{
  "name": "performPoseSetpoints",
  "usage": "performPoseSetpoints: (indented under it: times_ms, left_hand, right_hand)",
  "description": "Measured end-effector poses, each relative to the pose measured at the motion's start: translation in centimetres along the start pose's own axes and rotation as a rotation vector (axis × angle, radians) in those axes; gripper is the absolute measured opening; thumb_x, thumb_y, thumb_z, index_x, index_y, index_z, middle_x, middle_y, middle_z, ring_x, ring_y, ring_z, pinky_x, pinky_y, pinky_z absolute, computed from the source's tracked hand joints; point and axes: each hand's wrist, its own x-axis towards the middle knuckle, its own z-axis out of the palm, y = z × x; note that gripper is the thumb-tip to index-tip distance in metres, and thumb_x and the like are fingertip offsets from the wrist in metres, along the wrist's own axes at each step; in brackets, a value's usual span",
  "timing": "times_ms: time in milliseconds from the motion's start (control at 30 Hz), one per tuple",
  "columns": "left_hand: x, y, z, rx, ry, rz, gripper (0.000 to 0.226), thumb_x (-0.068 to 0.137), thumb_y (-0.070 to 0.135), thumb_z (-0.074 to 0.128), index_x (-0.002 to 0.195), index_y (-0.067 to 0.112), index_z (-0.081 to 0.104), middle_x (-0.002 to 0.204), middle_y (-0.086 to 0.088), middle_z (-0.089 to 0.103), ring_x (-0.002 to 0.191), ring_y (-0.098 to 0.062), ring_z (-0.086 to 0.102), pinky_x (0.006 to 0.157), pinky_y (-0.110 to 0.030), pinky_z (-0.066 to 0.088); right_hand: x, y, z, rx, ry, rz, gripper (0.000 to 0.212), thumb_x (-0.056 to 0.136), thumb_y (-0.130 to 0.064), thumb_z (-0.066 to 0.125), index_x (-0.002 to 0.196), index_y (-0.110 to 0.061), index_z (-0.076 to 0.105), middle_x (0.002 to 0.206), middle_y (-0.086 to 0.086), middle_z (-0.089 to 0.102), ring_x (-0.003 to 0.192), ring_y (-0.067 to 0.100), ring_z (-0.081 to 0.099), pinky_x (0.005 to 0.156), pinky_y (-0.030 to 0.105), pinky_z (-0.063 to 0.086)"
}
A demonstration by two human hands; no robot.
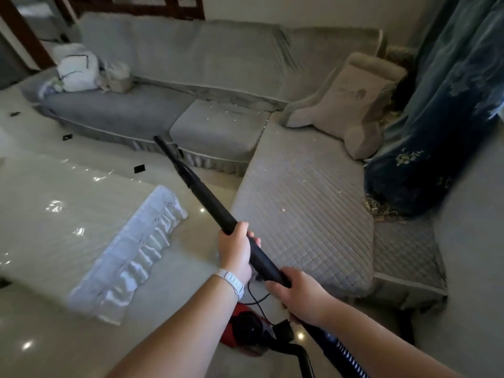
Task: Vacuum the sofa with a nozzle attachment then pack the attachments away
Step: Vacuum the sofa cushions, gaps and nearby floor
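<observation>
I hold a long black vacuum wand (210, 203) in both hands. My left hand (235, 248) grips its middle. My right hand (298, 293) grips it lower, near where the ribbed hose (346, 356) joins. A narrow black nozzle (166, 150) at the wand's far end points up and left, in the air in front of the grey L-shaped sofa (297, 192). Small white crumbs lie on the sofa's seat cushions. The red vacuum body (249, 331) sits on the floor below my hands, with a black cord beside it.
A white pleated cloth (131, 255) lies on the glossy tiled floor to the left. A grey cushion (351, 102) leans in the sofa corner. White bags (77, 68) sit at the sofa's far left end. A dark blue curtain (436, 110) hangs on the right.
</observation>
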Motion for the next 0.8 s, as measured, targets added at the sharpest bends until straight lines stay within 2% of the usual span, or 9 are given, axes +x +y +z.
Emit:
performPoseSetpoints:
  times_ms: [200, 300, 433, 800]
  left_hand:
    - [6.6, 8.4, -12.6, -0.113, 0.105, 0.004, 0.011, 0.089, 0.013, 0.06, 0.098, 0.01, 0.054, 0.068, -0.004, 0.05, 0.048, -0.018, 0.049, 0.05, -0.026, 0.046]
    - [10.6, 12.9, -18.9, -0.127, 0.127, 0.004, 0.014, 0.089, 0.014, 0.059, 0.1, 0.01, 0.053, 0.067, -0.003, 0.05, 0.048, -0.018, 0.048, 0.049, -0.026, 0.044]
    - [14.8, 18.1, -25.2, -0.115, 0.113, 0.007, 0.016, 0.088, 0.014, 0.058, 0.103, 0.008, 0.054, 0.064, -0.002, 0.048, 0.044, -0.018, 0.047, 0.047, -0.025, 0.042]
    - [20.1, 25.8, -31.8, -0.174, 0.062, -0.002, 0.01, 0.09, 0.016, 0.057, 0.098, 0.011, 0.053, 0.067, -0.002, 0.048, 0.047, -0.018, 0.047, 0.053, -0.028, 0.044]
  right_hand:
    - [6.6, -8.9, 11.7, -0.112, -0.126, -0.037, 0.025, 0.093, -0.046, 0.059, 0.104, -0.023, 0.058, 0.072, -0.001, 0.061, 0.054, 0.012, 0.059, 0.056, 0.029, 0.052]
    - [9.9, -13.8, 18.5, -0.164, -0.114, -0.016, 0.03, 0.091, -0.047, 0.06, 0.101, -0.019, 0.056, 0.073, 0.002, 0.062, 0.052, 0.014, 0.058, 0.053, 0.03, 0.051]
    - [13.0, -19.6, 25.5, -0.193, -0.1, -0.01, 0.028, 0.092, -0.048, 0.059, 0.101, -0.022, 0.054, 0.076, 0.001, 0.061, 0.054, 0.012, 0.056, 0.051, 0.025, 0.047]
    - [18.3, -27.6, 31.4, -0.122, -0.17, 0.013, 0.023, 0.091, -0.039, 0.062, 0.101, -0.019, 0.054, 0.074, 0.006, 0.059, 0.056, 0.013, 0.055, 0.055, 0.027, 0.052]
